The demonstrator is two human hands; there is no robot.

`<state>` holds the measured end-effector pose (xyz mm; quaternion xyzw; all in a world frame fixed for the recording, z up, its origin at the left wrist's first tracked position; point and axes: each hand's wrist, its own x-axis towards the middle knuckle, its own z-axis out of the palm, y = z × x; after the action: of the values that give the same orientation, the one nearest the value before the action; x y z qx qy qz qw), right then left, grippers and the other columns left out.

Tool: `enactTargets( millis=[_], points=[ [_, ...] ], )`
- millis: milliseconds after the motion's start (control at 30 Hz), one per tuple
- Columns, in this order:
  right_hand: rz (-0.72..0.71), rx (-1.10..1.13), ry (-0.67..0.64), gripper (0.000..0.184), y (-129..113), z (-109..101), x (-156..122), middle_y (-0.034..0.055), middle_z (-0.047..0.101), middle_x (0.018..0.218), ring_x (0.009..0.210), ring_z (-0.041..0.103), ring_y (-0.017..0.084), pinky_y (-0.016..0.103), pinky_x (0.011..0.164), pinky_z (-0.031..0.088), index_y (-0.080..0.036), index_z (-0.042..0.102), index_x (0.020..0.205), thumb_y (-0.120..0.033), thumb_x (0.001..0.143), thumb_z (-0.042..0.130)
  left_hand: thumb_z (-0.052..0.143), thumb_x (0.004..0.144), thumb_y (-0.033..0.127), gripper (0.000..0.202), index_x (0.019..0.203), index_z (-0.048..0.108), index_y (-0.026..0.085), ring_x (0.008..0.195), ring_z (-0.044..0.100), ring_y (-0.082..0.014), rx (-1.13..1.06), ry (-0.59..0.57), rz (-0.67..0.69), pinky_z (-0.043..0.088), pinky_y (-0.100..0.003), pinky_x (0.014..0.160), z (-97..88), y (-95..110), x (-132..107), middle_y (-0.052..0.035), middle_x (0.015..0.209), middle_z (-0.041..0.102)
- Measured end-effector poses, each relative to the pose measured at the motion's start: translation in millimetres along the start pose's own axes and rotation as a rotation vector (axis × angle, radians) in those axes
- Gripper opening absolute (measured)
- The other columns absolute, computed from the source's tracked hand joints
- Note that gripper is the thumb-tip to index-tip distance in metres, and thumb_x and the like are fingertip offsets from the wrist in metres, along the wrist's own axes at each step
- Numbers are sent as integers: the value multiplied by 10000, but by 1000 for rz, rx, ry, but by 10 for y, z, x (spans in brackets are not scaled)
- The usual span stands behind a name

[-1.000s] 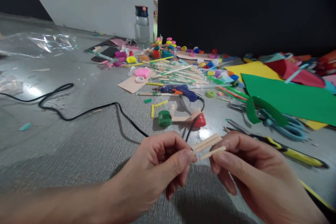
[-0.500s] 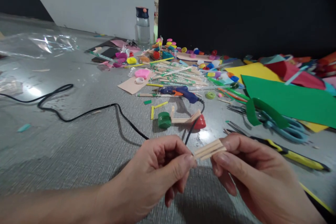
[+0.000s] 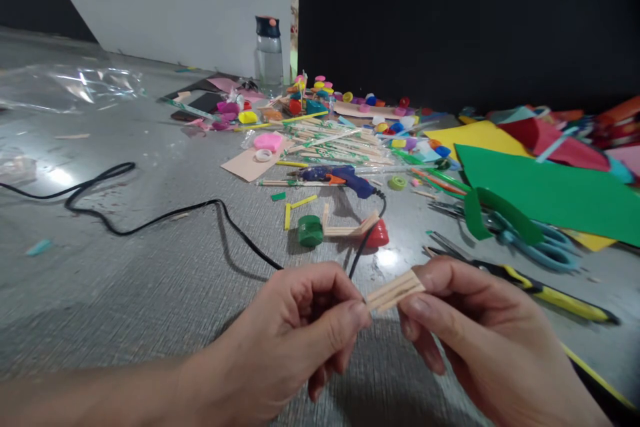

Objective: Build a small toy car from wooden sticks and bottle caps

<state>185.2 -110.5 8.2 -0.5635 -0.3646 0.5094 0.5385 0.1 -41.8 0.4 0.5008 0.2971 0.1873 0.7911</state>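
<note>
Both my hands hold a small bundle of short wooden sticks (image 3: 394,291) low in the middle of the view, just above the grey floor. My left hand (image 3: 295,327) pinches its left end between thumb and fingers. My right hand (image 3: 480,333) pinches the right end, pressing the sticks flat together. Just beyond them lies a small build of wooden sticks (image 3: 345,227) joined to a green bottle cap (image 3: 310,231) and a red bottle cap (image 3: 379,234). A blue glue gun (image 3: 340,177) lies behind that, its black cord (image 3: 150,219) running left across the floor.
A yellow-handled cutter (image 3: 545,290) and blue scissors (image 3: 540,243) lie to the right, beside green (image 3: 550,190), yellow and red foam sheets. Farther back are a pile of wooden sticks (image 3: 335,140), several coloured bottle caps and a water bottle (image 3: 269,50). Clear plastic wrap (image 3: 70,87) lies at far left.
The separate stick in my right hand has closed up against the other sticks, so the bundle is now flat and tight. Both hands have shifted slightly left and down.
</note>
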Motion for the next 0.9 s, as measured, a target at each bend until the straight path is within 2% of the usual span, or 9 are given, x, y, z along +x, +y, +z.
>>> enactTargets(
  millis=[300, 500, 633, 700, 800, 900],
  points=[
    [-26, -24, -16, 311, -2, -9, 8, 2, 646, 597, 457, 529, 108, 200, 404, 443, -210, 673, 713, -426, 798, 880, 642, 917, 343, 232, 777, 550, 183, 432, 362, -40, 34, -3, -6, 342, -113, 402, 9, 27, 7, 74, 544, 483],
    [-82, 25, -58, 298, 30, 6, 66, 4, 644, 557, 414, 514, 93, 161, 365, 417, -201, 693, 681, -387, 752, 915, 640, 908, 346, 228, 779, 539, 187, 417, 352, -38, 39, -2, -20, 314, -120, 392, 3, 35, 4, 78, 535, 478],
    [-80, 27, -86, 243, 81, -72, 87, -4, 647, 591, 427, 509, 72, 134, 392, 434, -207, 747, 772, -392, 778, 905, 632, 917, 361, 221, 801, 551, 190, 421, 360, -40, 39, -4, -30, 328, -123, 399, -16, 31, 2, 76, 548, 494],
    [-126, -43, -68, 225, 97, -156, 79, -16, 638, 605, 454, 513, 68, 128, 438, 458, -232, 756, 844, -441, 859, 838, 625, 919, 360, 222, 796, 547, 193, 422, 356, -43, 67, 1, -57, 320, -126, 397, -21, 48, 4, 78, 549, 493],
    [-268, -206, -16, 221, 107, -310, 54, -14, 647, 676, 515, 548, 81, 138, 486, 475, -263, 741, 910, -456, 994, 675, 615, 915, 336, 219, 766, 540, 194, 416, 335, -48, 144, 6, -117, 273, -137, 378, -17, 102, 12, 82, 540, 481],
    [-393, -417, 51, 103, 97, -431, 19, -19, 666, 816, 619, 606, 108, 157, 527, 508, -311, 719, 982, -412, 985, 695, 626, 903, 306, 206, 750, 559, 186, 415, 316, -47, 202, -2, -139, 230, -153, 372, -11, 154, 14, 81, 544, 490]
  ],
)
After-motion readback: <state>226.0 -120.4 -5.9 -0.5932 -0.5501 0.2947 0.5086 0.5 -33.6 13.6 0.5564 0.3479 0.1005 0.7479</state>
